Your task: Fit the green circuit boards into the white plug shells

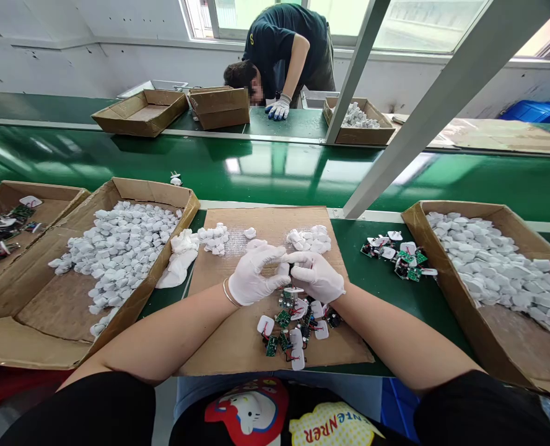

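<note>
My left hand and my right hand, both in white gloves, meet above a cardboard sheet. Between the left fingertips is a small white plastic housing, partly covered by the fingers. The right fingers are closed beside it around a small dark part, mostly hidden. Just below lies a heap of green circuit boards with white plates and red wires. Beyond the hands are two small piles of white plastic pieces, a left pile and a right pile, and one single piece.
Cardboard boxes of white pieces stand left and right. More circuit boards lie right of the sheet, and a crumpled white glove lies left. A slanted metal post rises ahead. Across the green bench, a co-worker bends over.
</note>
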Action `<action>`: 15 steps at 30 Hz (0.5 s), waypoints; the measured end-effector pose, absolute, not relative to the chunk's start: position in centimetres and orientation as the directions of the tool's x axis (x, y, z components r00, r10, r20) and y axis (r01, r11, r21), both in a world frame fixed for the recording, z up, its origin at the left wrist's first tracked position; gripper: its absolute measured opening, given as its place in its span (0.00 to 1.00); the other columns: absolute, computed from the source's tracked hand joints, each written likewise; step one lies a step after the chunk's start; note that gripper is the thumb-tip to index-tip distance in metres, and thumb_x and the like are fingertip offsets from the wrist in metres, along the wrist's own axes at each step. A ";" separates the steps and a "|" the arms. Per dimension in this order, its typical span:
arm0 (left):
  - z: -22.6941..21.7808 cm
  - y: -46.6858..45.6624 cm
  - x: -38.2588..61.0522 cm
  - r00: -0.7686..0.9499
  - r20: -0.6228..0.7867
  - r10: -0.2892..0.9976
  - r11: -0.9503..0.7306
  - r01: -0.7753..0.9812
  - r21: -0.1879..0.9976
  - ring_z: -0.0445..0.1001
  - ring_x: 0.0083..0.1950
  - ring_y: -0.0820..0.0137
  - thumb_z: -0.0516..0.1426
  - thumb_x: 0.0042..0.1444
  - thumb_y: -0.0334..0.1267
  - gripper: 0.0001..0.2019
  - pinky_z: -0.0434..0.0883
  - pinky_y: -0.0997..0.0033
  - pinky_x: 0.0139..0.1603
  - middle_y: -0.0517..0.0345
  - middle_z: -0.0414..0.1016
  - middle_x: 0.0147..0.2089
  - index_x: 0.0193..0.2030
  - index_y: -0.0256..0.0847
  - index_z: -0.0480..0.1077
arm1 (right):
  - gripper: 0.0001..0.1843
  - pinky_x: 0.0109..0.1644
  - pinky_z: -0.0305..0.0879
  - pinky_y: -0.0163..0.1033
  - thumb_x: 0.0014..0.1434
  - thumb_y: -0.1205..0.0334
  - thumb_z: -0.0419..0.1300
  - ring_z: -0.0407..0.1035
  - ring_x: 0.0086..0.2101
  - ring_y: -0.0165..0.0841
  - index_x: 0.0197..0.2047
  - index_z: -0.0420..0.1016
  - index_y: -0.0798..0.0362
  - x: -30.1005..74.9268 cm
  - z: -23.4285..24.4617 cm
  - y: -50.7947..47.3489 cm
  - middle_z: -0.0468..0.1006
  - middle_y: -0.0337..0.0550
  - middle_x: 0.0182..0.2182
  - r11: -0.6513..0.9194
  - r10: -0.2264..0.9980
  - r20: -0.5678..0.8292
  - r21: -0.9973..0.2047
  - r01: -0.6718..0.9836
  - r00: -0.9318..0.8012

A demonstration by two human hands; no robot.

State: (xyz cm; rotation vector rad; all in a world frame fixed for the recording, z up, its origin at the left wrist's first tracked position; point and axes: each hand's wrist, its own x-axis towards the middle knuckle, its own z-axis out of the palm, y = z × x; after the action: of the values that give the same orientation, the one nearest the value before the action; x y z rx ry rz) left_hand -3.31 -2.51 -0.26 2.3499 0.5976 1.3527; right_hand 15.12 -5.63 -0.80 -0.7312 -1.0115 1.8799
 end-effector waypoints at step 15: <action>-2.4 -1.8 -4.1 0.540 0.675 0.504 -0.854 0.195 0.482 0.75 0.52 0.61 0.60 0.55 0.53 0.38 0.64 0.51 0.59 0.46 0.76 0.54 0.69 0.51 0.50 | 0.17 0.36 0.63 0.37 0.54 0.56 0.65 0.66 0.29 0.30 0.45 0.75 0.57 15.0 -0.8 -5.4 0.73 0.39 0.28 -0.212 0.849 0.037 -0.890 -0.403 -0.527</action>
State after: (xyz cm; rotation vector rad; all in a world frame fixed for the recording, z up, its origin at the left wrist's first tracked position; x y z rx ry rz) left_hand -4.09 -1.77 -2.40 2.4306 0.5751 1.2296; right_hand 14.99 -5.42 -0.84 -0.6014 -1.1619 1.8537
